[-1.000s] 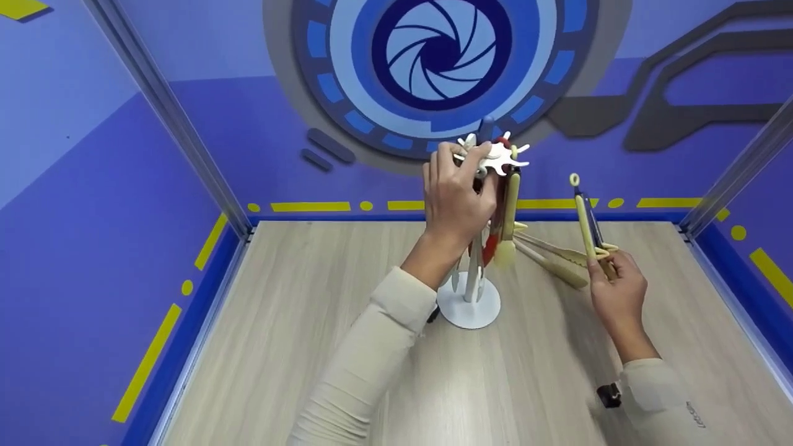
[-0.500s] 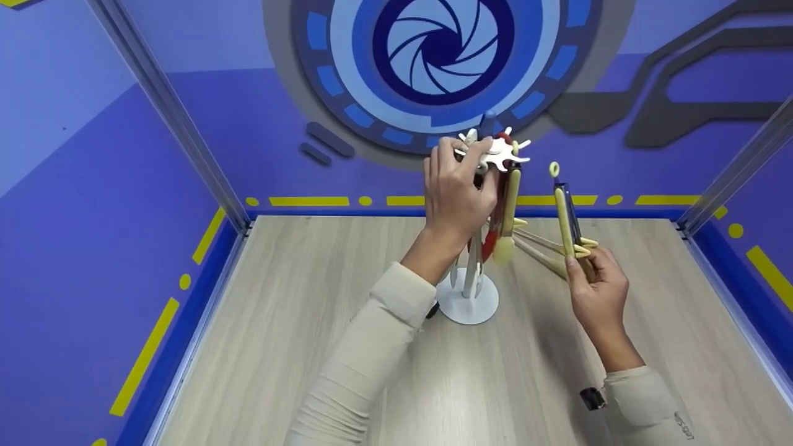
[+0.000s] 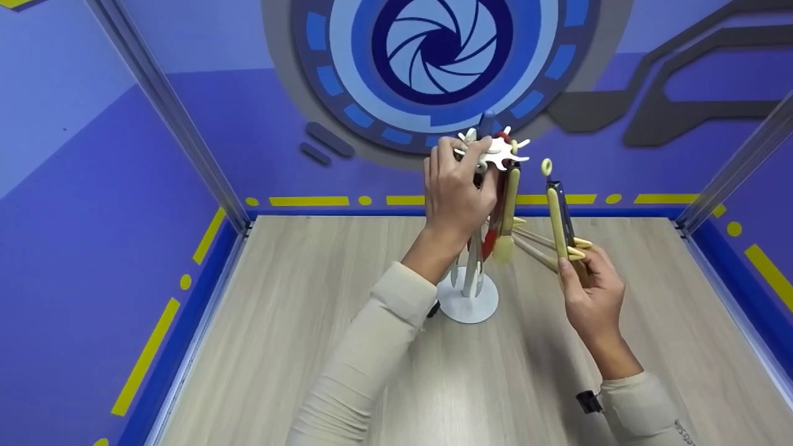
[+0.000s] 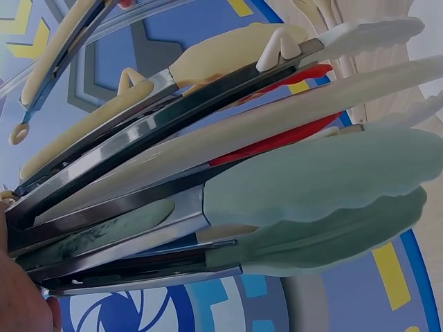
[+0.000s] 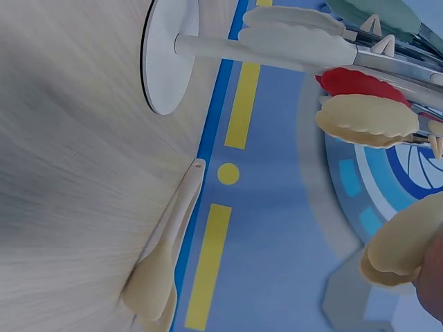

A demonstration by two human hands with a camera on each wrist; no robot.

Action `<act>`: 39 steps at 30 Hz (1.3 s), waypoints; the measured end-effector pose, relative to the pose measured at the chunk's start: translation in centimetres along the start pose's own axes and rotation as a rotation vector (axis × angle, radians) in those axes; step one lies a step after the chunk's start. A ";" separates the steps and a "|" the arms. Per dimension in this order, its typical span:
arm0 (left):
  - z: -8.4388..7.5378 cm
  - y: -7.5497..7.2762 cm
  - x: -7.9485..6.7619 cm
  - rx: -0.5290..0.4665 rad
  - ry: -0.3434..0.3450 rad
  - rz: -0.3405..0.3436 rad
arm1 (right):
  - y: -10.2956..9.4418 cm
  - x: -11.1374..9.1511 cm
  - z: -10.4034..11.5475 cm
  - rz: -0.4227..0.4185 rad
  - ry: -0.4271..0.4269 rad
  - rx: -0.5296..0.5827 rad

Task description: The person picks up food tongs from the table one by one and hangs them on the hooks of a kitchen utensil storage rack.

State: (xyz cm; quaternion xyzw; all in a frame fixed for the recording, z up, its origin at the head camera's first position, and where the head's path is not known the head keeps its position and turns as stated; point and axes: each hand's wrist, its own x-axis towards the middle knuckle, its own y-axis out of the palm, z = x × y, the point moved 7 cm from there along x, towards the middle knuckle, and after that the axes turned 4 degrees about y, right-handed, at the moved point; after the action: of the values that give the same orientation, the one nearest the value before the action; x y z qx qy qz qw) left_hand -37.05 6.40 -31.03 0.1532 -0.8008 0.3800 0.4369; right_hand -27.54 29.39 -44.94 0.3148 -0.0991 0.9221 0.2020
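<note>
My left hand (image 3: 458,186) grips the top of a white utensil stand, just beside its star-like hook rack (image 3: 503,155). Several tongs hang from it, among them pale yellow tongs (image 3: 512,198), green-tipped tongs (image 4: 318,173) and red-tipped tongs (image 5: 363,84). The stand's round white base (image 3: 469,305) sits on the table. To the right, my right hand (image 3: 595,297) holds another pair of pale yellow tongs (image 3: 556,217) by the tip end, pull ring upward, apart from the rack. Their scalloped tips (image 5: 401,242) show beside the fingers in the right wrist view.
Beige spoon-like utensils (image 5: 156,270) lie on the wooden table (image 3: 322,347) near its back edge, partly behind my right hand in the head view. Patterned blue walls (image 3: 347,105) and metal posts enclose the table at the back and sides.
My right hand has moved left with the yellow tongs, bringing their ring nearer the rack. The left hand keeps its grip on the stand's top. The head view has shifted slightly.
</note>
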 end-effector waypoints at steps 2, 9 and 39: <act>0.0 0.0 0.0 -0.003 0.002 0.001 | 0.1 -0.1 0.2 0.000 -0.004 0.016; -0.1 0.0 0.0 0.008 0.005 -0.012 | 0.8 -0.1 1.7 0.025 -0.045 0.031; -0.1 0.1 -0.1 -0.030 -0.012 -0.015 | 2.9 0.2 2.3 0.047 -0.101 0.016</act>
State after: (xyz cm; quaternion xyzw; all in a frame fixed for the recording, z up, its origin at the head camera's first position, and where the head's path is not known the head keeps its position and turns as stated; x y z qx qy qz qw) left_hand -36.98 6.47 -31.16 0.1551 -0.8078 0.3636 0.4371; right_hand -27.64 26.13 -43.17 0.3600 -0.1093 0.9103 0.1727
